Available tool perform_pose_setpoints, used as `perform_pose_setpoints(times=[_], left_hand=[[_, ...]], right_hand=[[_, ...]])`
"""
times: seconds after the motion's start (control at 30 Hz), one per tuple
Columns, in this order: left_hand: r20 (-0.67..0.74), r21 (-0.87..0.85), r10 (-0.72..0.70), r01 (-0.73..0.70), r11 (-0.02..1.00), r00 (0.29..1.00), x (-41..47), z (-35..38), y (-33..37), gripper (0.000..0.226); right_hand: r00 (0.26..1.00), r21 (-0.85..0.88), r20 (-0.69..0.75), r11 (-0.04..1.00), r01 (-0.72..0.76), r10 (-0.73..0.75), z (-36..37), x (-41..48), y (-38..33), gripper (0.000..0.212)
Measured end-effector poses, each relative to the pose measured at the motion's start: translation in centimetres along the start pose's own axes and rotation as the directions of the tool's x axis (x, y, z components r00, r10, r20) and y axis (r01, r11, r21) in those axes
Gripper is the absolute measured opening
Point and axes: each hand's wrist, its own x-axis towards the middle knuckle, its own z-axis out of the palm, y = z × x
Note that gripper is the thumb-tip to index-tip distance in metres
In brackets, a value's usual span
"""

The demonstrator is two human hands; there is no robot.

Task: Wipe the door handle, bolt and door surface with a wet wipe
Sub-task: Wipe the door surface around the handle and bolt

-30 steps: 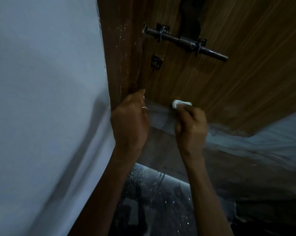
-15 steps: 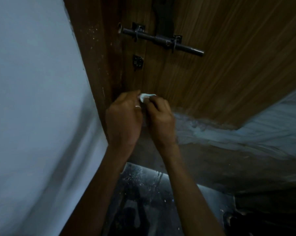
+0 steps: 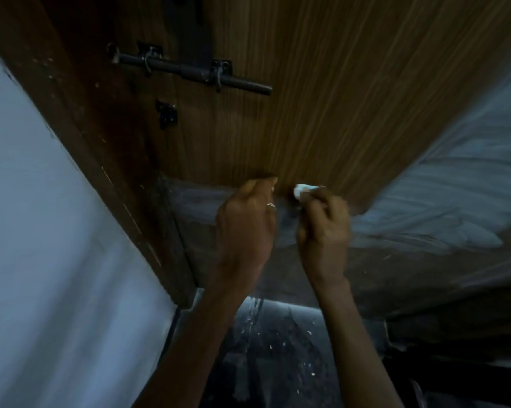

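Fingers (image 3: 266, 184) of the left hand (image 3: 245, 228) curl loosely and hold nothing, tips resting near the door (image 3: 336, 98) where wood meets a pale worn band. Just right of them, the right hand (image 3: 324, 231) pinches a wadded wet wipe (image 3: 302, 189) against the panel. It looks soft, light and limp, so I'd guess a bunched pinch suits it best. Up and left of both hands sits the dark bolt (image 3: 195, 73), with its hard brackets to catch on; rightward the wood runs open and clear.

A bunched white wet wipe (image 3: 302, 190) presses the brown wood-grain door (image 3: 351, 98), well below the dark bolt (image 3: 194, 72).
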Motion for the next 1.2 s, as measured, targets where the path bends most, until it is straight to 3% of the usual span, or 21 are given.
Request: perform_pose_setpoints(times=[0.13, 0.3, 0.43, 0.5, 0.63, 0.77, 0.83, 0.9, 0.97, 1.03, 1.2], left_hand=[[0.002, -0.003, -0.014, 0.014, 1.000, 1.000, 0.1, -1.3, -0.6, 0.039], [-0.037, 0.044, 0.013, -0.011, 0.999, 0.999, 0.1, -1.1, -0.6, 0.029], [0.016, -0.042, 0.066, -0.066, 0.997, 0.998, -1.2, 0.8, 1.8, 0.025], [0.024, -0.087, 0.103, -0.101, 0.991, 0.994, -1.5, 1.7, 2.8, 0.025], [-0.021, -0.122, 0.109, -0.111, 0.986, 0.994, -1.5, 1.9, 3.4, 0.022], [-0.103, -0.121, 0.070, -0.082, 0.989, 0.992, -0.7, -0.3, 1.8, 0.022], [-0.147, -0.091, 0.060, -0.074, 0.993, 0.987, -0.5, -1.4, 0.3, 0.021], [-0.182, -0.052, 0.040, -0.051, 0.997, 0.982, -0.5, -2.3, -1.2, 0.020], [-0.202, -0.031, 0.005, -0.011, 0.999, 0.979, -0.5, -2.9, -2.3, 0.021], [-0.214, -0.034, -0.022, 0.015, 0.999, 0.977, -0.3, -3.4, -2.9, 0.021], [-0.246, -0.070, -0.026, 0.009, 0.997, 0.969, 0.8, -4.7, -3.7, 0.022]], right_hand=[[0.996, 0.059, 0.086, 0.998, 0.009, -0.014, 3.1, 0.9, -4.3, 0.024], [0.996, 0.051, 0.082, 0.999, 0.014, -0.018, 1.7, 0.7, -2.5, 0.027], [0.985, 0.033, -0.050, 0.986, -0.161, 0.162, -3.0, -0.9, 2.9, 0.039], [0.964, 0.002, -0.140, 0.974, -0.226, 0.224, -4.5, -0.7, 4.2, 0.027], [0.962, 0.023, -0.216, 0.986, -0.168, 0.169, -4.7, 2.2, 2.5, 0.015], [0.943, 0.069, -0.327, 0.996, -0.047, 0.067, -3.3, 6.9, -1.6, 0.021], [0.958, 0.097, -0.286, 0.995, 0.030, -0.001, -1.4, 7.4, -3.4, 0.026], [0.987, 0.106, -0.142, 0.990, 0.094, -0.079, 0.6, 5.6, -4.2, 0.028], [0.993, 0.108, 0.032, 0.988, 0.112, -0.116, 1.8, 3.2, -3.9, 0.028], [0.992, 0.123, 0.073, 0.988, 0.090, -0.099, 1.4, 2.6, -3.7, 0.031], [0.953, 0.155, -0.301, 0.987, 0.029, 0.019, -0.4, 8.1, -6.1, 0.026]])
